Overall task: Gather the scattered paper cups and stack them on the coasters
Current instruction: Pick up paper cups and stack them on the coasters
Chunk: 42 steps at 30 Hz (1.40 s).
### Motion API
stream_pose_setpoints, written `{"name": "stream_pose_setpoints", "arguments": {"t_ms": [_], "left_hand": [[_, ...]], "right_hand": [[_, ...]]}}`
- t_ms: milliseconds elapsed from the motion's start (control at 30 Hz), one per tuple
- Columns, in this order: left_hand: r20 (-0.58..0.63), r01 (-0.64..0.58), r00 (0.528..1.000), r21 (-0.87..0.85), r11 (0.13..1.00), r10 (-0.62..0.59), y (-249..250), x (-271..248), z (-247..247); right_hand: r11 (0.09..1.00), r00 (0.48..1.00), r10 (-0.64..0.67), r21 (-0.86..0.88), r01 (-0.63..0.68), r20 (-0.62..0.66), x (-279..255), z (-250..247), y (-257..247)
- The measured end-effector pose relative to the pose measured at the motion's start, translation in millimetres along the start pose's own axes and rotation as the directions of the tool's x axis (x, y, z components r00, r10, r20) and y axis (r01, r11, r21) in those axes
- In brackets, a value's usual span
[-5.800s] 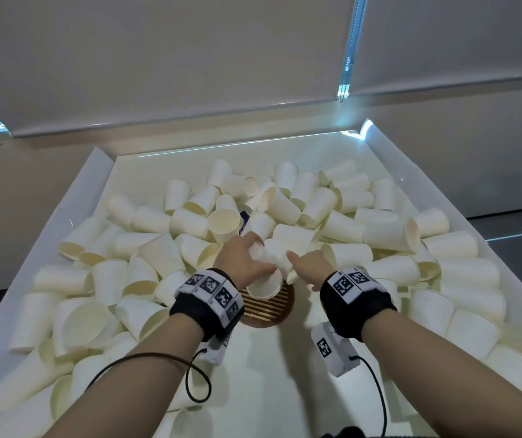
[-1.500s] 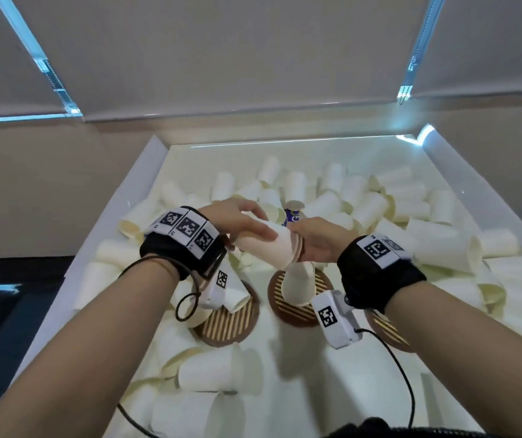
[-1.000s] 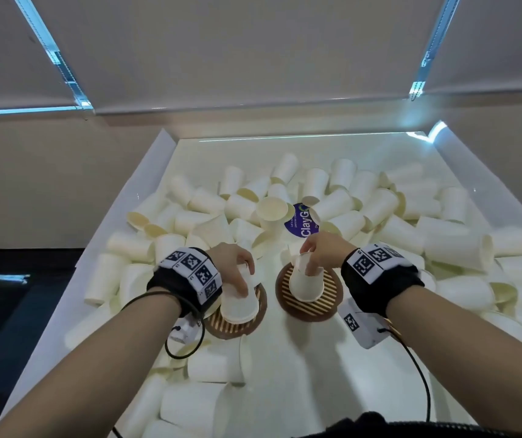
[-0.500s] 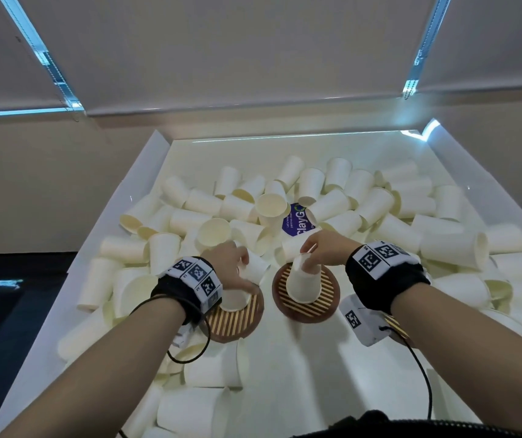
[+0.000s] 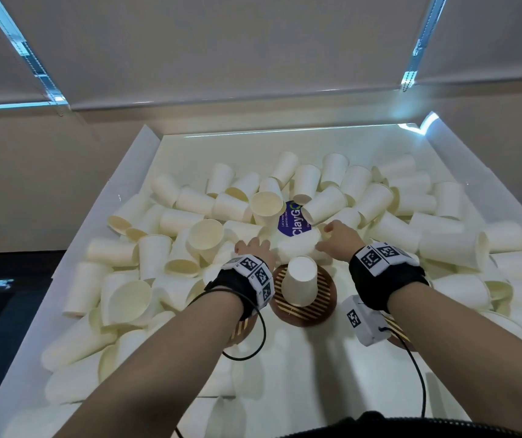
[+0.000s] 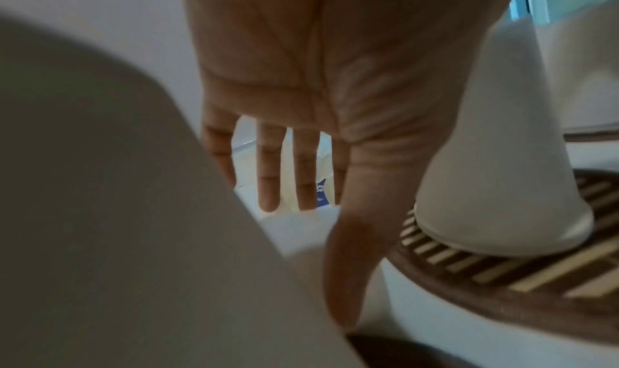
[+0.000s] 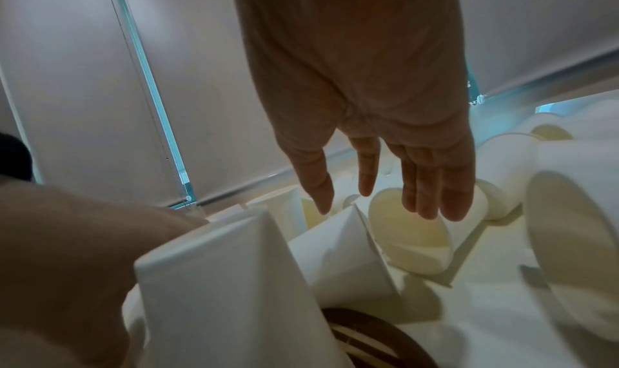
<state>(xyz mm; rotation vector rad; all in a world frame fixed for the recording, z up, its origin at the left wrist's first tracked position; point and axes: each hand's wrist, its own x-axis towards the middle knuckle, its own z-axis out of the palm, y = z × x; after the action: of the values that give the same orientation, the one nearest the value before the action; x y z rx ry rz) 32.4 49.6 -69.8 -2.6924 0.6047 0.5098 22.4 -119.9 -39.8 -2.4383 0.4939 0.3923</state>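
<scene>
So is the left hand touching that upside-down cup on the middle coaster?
Apart. In the left wrist view the left hand is open, and white tabletop shows between its thumb and the upside-down cup.

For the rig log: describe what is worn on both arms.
Both forearms are bare, without sleeves. Each wrist has a black band, left and right, topped with white panels of square black-and-white markers. A white camera box hangs under the right band; thin black cables trail off.
</scene>
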Motion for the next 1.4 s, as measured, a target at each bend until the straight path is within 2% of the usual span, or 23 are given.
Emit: {"name": "stream_pose_setpoints", "arguments": {"t_ms": [167,333,500,600,667,767,833,900,933,967,1000,1067,1133,1233,1300,1400], "left_hand": [[0.078,-0.031,0.997,0.127,0.991,0.021,0,10,8],[0.034,-0.042,0.999,0.101,0.994,0.039,0,10,-5],[-0.07,-0.031,0.997,-0.117,0.993,0.023,-11,7,-33],[-0.153,0.019,0.984,-0.395,0.919,-0.086,-25,3,-48],[-0.216,0.024,0.953,-0.646,0.763,-0.213,-36,-2,-57],[-0.262,-0.091,0.887,-0.907,0.412,-0.38,-55,-13,-66],[-0.2,-0.139,0.864,-0.977,0.161,-0.462,-67,-19,-70],[-0.089,-0.152,0.878,-0.983,-0.099,-0.47,-75,-27,-71],[-0.045,-0.147,0.896,-0.968,-0.201,-0.443,-76,-32,-71],[-0.02,-0.139,0.913,-0.955,-0.262,-0.408,-74,-37,-71],[-0.016,-0.127,0.927,-0.953,-0.275,-0.374,-70,-43,-71],[-0.039,-0.113,0.95,-0.967,-0.226,-0.309,-58,-51,-70],[-0.056,-0.105,0.96,-0.98,-0.168,-0.275,-47,-61,-67],[0.038,-0.008,0.951,-0.989,-0.148,-0.307,-45,-72,-65],[0.076,0.028,0.931,-0.99,-0.137,-0.358,-54,-81,-62],[0.035,0.026,0.875,-0.999,-0.025,-0.483,-71,-92,-58]], "right_hand": [[0.997,0.998,-0.055,0.052,0.054,0.025,8,4,9],[0.989,0.998,-0.068,0.131,0.068,-0.002,15,8,10],[0.979,0.999,-0.043,0.199,0.049,-0.033,18,14,10],[0.945,0.992,-0.014,0.323,0.055,-0.128,17,10,9],[0.901,0.98,0.026,0.43,0.063,-0.198,15,1,7],[0.803,0.967,0.101,0.594,0.058,-0.232,7,-15,2],[0.74,0.97,0.12,0.671,0.055,-0.211,0,-25,-1],[0.681,0.979,0.11,0.731,0.051,-0.171,-9,-30,-6],[0.641,0.985,0.094,0.766,0.052,-0.146,-14,-31,-9],[0.596,0.992,0.067,0.801,0.049,-0.11,-21,-32,-13],[0.545,0.998,0.026,0.838,0.041,-0.065,-28,-32,-18],[0.47,0.998,-0.054,0.883,0.005,0.023,-43,-30,-32],[0.449,0.991,-0.107,0.893,-0.022,0.078,-60,-27,-47],[0.425,0.974,-0.146,0.9,-0.098,0.175,-74,-19,-62],[0.495,0.939,-0.202,0.856,-0.148,0.28,-83,-16,-66],[0.77,0.872,-0.254,0.633,-0.079,0.418,-88,-14,-63]]}}
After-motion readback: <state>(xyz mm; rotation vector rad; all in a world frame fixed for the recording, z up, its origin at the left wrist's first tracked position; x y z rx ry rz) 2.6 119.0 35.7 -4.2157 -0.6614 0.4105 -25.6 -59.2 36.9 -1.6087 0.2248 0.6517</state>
